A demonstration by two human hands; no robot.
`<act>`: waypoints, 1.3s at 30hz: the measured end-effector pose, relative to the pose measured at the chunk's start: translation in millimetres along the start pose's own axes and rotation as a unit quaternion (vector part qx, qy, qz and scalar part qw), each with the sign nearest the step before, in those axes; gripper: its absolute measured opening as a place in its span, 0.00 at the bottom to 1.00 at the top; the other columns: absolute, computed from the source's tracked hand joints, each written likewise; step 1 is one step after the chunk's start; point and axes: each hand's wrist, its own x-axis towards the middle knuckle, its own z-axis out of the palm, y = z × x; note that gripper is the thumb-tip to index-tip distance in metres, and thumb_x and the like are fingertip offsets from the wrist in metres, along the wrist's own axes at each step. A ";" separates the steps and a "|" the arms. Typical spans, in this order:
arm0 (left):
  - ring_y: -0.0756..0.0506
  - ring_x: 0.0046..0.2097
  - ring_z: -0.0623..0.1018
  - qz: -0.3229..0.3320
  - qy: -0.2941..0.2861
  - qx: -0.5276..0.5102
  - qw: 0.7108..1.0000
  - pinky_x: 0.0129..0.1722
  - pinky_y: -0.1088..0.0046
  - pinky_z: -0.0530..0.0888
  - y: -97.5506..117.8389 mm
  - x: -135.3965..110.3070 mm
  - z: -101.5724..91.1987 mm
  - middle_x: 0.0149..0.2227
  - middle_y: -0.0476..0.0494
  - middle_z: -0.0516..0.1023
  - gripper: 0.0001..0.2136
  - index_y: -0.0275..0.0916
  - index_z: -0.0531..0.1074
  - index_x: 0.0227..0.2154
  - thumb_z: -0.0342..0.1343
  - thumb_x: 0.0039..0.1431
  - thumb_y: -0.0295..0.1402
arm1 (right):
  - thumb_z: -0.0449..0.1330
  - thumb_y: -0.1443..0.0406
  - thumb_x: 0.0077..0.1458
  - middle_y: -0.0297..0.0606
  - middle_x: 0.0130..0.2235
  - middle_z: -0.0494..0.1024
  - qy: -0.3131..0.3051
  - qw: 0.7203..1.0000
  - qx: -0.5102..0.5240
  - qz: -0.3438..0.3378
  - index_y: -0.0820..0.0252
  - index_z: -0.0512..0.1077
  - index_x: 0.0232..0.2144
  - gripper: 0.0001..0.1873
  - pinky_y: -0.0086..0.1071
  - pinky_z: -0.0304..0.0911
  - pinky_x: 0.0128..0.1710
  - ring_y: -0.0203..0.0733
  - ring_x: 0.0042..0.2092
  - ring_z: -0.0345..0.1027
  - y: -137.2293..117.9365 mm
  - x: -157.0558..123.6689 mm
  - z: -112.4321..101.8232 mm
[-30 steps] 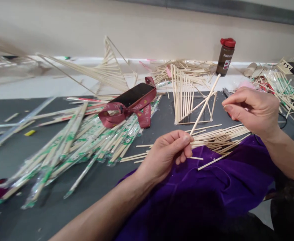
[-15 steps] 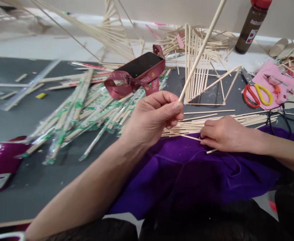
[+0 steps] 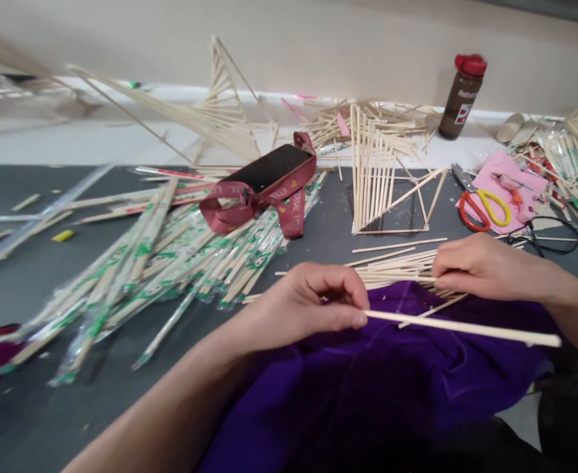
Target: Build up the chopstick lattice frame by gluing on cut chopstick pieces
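My left hand (image 3: 313,299) pinches one end of a pale wooden chopstick (image 3: 461,326) between thumb and index finger. The stick runs to the right, nearly level, above a purple cloth (image 3: 338,387). At the right end of a heap of loose chopsticks (image 3: 392,267), my right hand (image 3: 486,268) has its fingers curled around the end of a stick; the fingertips are partly hidden. Behind the heap stands a framework of glued chopsticks (image 3: 374,177), with a row of slanted sticks on its left side.
Wrapped chopsticks (image 3: 171,263) lie spread at left, with a phone (image 3: 269,167) and a red lanyard (image 3: 293,210) on top. Scissors (image 3: 473,211) rest by pink paper (image 3: 510,174) at right. A bottle (image 3: 461,98) and a larger stick structure (image 3: 171,112) stand behind.
The chopstick in my left hand has swung from pointing steeply up to lying almost level toward the right. My right hand stays at the heap. The camera view has tilted up.
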 end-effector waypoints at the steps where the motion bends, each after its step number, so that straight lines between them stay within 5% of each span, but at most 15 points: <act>1: 0.54 0.20 0.67 -0.005 -0.028 0.026 0.999 0.19 0.81 0.62 -0.3 0.1 -0.1 0.18 0.49 0.73 0.05 0.37 0.75 0.20 0.64 0.46 0.31 | 0.54 0.65 0.60 0.34 0.29 0.74 0.033 0.999 0.012 0.003 0.61 0.73 0.28 0.11 0.27 0.57 0.31 0.32 0.30 0.66 4.8 -9.3 -7.2; 8: 0.52 0.23 0.72 -0.024 -0.080 0.122 0.989 0.23 0.81 0.66 1.1 8.4 5.5 0.22 0.48 0.77 0.04 0.38 0.79 0.28 0.62 0.50 0.33 | 0.59 0.61 0.57 0.33 0.27 0.75 0.216 0.974 0.031 0.059 0.53 0.75 0.31 0.06 0.30 0.58 0.27 0.35 0.27 0.65 19.5 -36.7 -47.8; 12: 0.51 0.26 0.75 -0.002 0.051 0.007 0.999 0.26 0.80 0.70 12.3 8.9 11.6 0.28 0.47 0.81 0.14 0.40 0.78 0.36 0.67 0.42 0.30 | 0.56 0.64 0.60 0.36 0.35 0.77 0.163 0.986 -0.005 -0.037 0.54 0.77 0.38 0.09 0.31 0.61 0.35 0.37 0.35 0.70 13.4 -26.7 -45.7; 17: 0.53 0.21 0.71 -0.020 0.123 -0.030 0.992 0.20 0.81 0.67 17.6 6.7 19.3 0.23 0.48 0.78 0.05 0.38 0.77 0.29 0.63 0.48 0.33 | 0.52 0.65 0.63 0.39 0.36 0.75 0.119 0.989 -0.061 -0.057 0.59 0.77 0.36 0.13 0.29 0.59 0.32 0.34 0.33 0.67 5.2 -16.5 -27.4; 23: 0.54 0.20 0.69 -0.062 0.075 -0.041 0.994 0.18 0.81 0.64 1.5 10.8 26.4 0.21 0.49 0.76 0.09 0.37 0.73 0.27 0.61 0.52 0.37 | 0.59 0.64 0.58 0.36 0.32 0.76 0.231 0.972 -0.026 -0.027 0.56 0.76 0.31 0.06 0.30 0.61 0.30 0.36 0.32 0.68 -4.0 -11.6 -23.7; 30: 0.55 0.19 0.68 -0.055 0.044 -0.086 0.994 0.17 0.82 0.62 2.1 14.5 30.0 0.21 0.49 0.75 0.12 0.37 0.69 0.26 0.57 0.55 0.42 | 0.65 0.67 0.51 0.33 0.26 0.76 0.390 0.894 0.217 0.025 0.55 0.78 0.31 0.02 0.29 0.59 0.19 0.32 0.23 0.67 -14.3 -5.8 -25.1; 34: 0.56 0.18 0.68 -0.036 0.023 -0.110 0.993 0.16 0.82 0.61 6.2 17.3 30.9 0.21 0.50 0.75 0.13 0.37 0.68 0.25 0.58 0.55 0.42 | 0.67 0.67 0.50 0.33 0.23 0.74 0.417 0.858 0.300 0.019 0.57 0.77 0.28 0.02 0.27 0.54 0.15 0.32 0.20 0.65 -13.6 0.1 -28.7; 39: 0.55 0.18 0.69 -0.031 0.012 -0.116 0.993 0.16 0.82 0.61 11.8 16.3 30.9 0.20 0.49 0.75 0.12 0.37 0.70 0.25 0.60 0.53 0.41 | 0.67 0.63 0.50 0.34 0.20 0.72 0.404 0.857 0.319 0.027 0.57 0.76 0.27 0.05 0.28 0.50 0.13 0.31 0.18 0.61 -8.2 2.0 -33.9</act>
